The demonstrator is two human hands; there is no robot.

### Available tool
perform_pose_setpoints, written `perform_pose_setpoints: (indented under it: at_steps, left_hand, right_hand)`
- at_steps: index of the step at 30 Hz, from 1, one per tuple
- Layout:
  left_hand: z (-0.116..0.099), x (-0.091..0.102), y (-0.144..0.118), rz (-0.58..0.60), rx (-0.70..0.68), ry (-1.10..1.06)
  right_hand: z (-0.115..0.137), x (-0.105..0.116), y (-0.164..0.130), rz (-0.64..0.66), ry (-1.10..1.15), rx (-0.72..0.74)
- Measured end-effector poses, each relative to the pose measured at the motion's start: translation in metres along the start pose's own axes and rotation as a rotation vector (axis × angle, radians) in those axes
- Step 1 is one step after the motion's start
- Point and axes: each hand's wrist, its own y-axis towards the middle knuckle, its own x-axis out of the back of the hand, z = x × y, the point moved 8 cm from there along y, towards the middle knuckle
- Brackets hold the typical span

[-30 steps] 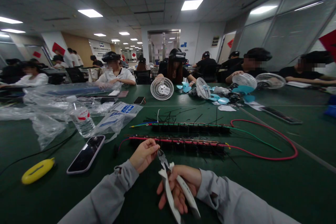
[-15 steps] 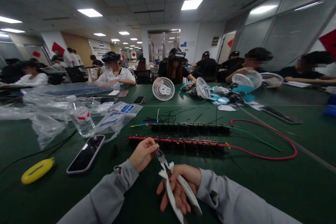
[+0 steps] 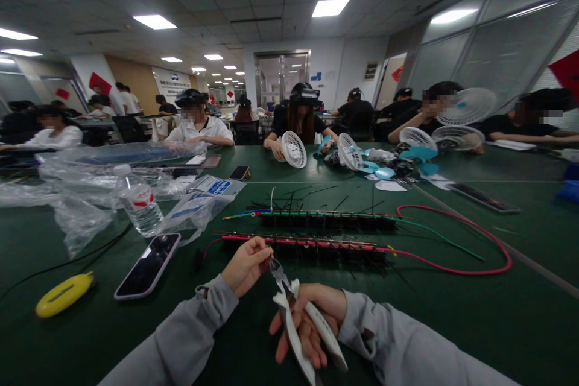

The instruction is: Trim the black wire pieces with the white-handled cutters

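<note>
My right hand [image 3: 310,319] holds a pair of pliers [image 3: 328,333] with white handles. The handles are spread, one lying across the fingers, and the metal jaws point up toward my left hand [image 3: 248,265]. Thumb and fingertips of that hand are pinched together right at the jaw tips. What they grip is too small to make out. Just beyond my hands lies a black bundle with a red cable [image 3: 335,245] along it. Behind it a second dark bundle carries a green wire [image 3: 427,228].
On the left lie a phone [image 3: 148,266], a yellow oval object [image 3: 66,294], a water bottle [image 3: 140,202] and plastic bags [image 3: 203,199]. Across the green table, people handle white fan grilles [image 3: 294,149] and blue fan blades [image 3: 384,173]. The red cable loops out to the right.
My hands and the pliers stay almost where they were. Across the table, a person's hand has taken hold of the white fan grille and turned it; another person on the right has raised a grille.
</note>
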Motion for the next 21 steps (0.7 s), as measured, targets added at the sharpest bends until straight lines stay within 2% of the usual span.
perform_pose_setpoints:
  at_steps: [7,16,21]
  left_hand:
    - [-0.0005,-0.0002,-0.0001,0.004,-0.01,0.001]
    - [-0.0008,0.0011,0.0008,-0.001,-0.022,-0.004]
    - [-0.0008,0.0018,0.0001,-0.01,-0.015,-0.003]
  right_hand:
    - [0.0004,0.0036,0.0003,-0.035,-0.028,0.005]
    - [0.002,0.0002,-0.0001,-0.015,-0.017,0.009]
    - [0.0014,-0.0013,-0.0002,-0.003,-0.026,-0.039]
